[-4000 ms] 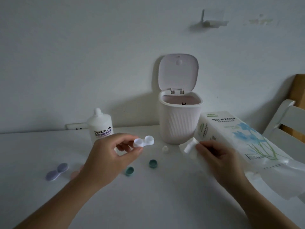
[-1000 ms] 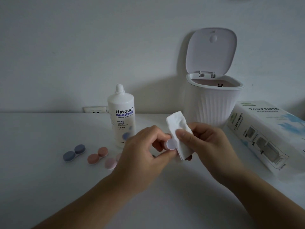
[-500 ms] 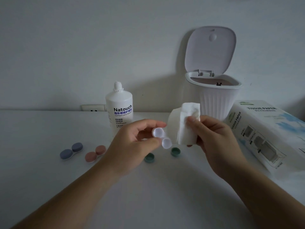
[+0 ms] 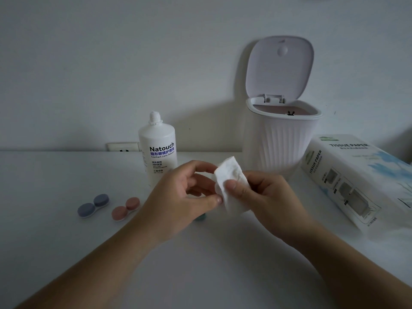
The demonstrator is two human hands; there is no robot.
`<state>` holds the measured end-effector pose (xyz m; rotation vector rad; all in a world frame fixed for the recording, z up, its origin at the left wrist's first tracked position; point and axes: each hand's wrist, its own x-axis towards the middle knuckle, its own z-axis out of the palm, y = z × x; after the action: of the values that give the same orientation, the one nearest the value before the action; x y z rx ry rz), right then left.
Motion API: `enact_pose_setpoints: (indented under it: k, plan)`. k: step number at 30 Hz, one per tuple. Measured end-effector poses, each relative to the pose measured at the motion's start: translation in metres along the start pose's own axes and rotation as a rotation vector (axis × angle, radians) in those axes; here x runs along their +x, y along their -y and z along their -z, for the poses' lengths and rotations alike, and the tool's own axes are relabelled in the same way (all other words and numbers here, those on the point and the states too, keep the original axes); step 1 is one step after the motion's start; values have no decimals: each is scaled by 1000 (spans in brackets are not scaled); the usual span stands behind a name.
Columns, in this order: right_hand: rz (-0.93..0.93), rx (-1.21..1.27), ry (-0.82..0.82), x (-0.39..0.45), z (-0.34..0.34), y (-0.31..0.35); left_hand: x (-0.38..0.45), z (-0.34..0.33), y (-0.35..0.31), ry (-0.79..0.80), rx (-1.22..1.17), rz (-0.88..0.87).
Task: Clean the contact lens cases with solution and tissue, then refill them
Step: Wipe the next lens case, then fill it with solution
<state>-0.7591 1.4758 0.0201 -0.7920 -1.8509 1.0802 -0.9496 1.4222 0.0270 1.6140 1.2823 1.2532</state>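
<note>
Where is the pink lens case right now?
In the head view, the pink lens case lies on the white table, left of the left hand and just right of the blue lens case, in front of the solution bottle.

Both forearms reach in from the bottom edge, hands meeting mid-frame. Left hand [image 4: 182, 197]: fingers curled, thumb tip pressed toward the right hand (grip contents hidden). Right hand [image 4: 265, 197]: thumb and fingers pinch a folded white tissue [image 4: 231, 181].

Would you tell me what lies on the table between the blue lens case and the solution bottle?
In the head view, a pink lens case lies between the blue lens case and the solution bottle.
</note>
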Motion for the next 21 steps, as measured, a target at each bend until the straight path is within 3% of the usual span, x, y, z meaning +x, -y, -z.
enact_pose_setpoints:
  k: [10, 16, 21]
  plan:
    - [4, -31, 63, 0, 0, -4, 0, 5, 0, 33, -14, -23]
    - [-56, -82, 99, -2, 2, -2, -7, 4, -8, 16, 347, -144]
    - [-171, 72, 105, -2, 6, 1, -9, 3, -9, 111, 422, -225]
